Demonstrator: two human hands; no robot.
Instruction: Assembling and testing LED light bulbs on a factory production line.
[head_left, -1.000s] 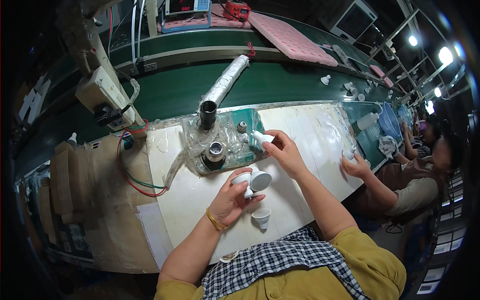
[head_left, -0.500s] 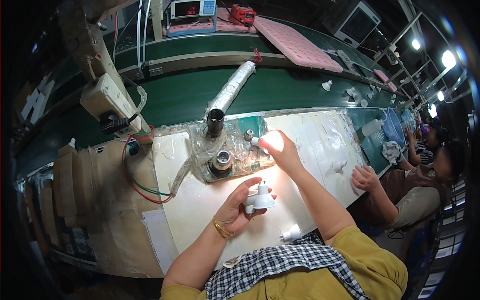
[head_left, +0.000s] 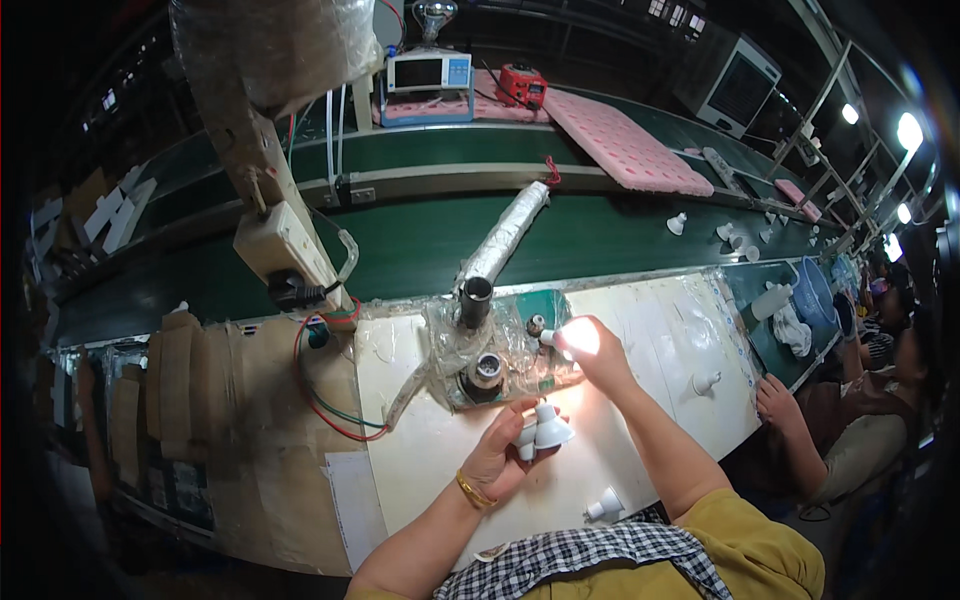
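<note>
Since half a second ago the left hand (head_left: pixel 505 455) has lifted its white bulb (head_left: pixel 543 428) a little nearer the test fixture (head_left: pixel 480 370), while the right hand (head_left: pixel 592 350) stays at the lit bulb (head_left: pixel 577 337) seated in the fixture's side socket, which glows as brightly as before.

Left-hand fingers are curled narrowly around the white bulb, gripping its tapered body with the wide dome pointing right and up; a second small white piece seems tucked in the same palm, though I cannot tell exactly what it is. Right-hand fingers close around the glowing bulb, holding it at the rim of its dome.

These bulbs look light, rigid and smooth, probably plastic-shelled, so they would likely slip if pinched only at the dome and could crack if dropped. The cone-shaped body between base and dome seems the safest place to grip, leaving the base free. A lit one may also be warm.

Another white bulb (head_left: pixel 604 506) lies on the pale surface (head_left: pixel 440 460) close to the person's chest, and one more (head_left: pixel 705 381) sits farther right, near a co-worker's hand (head_left: pixel 775 398).
</note>
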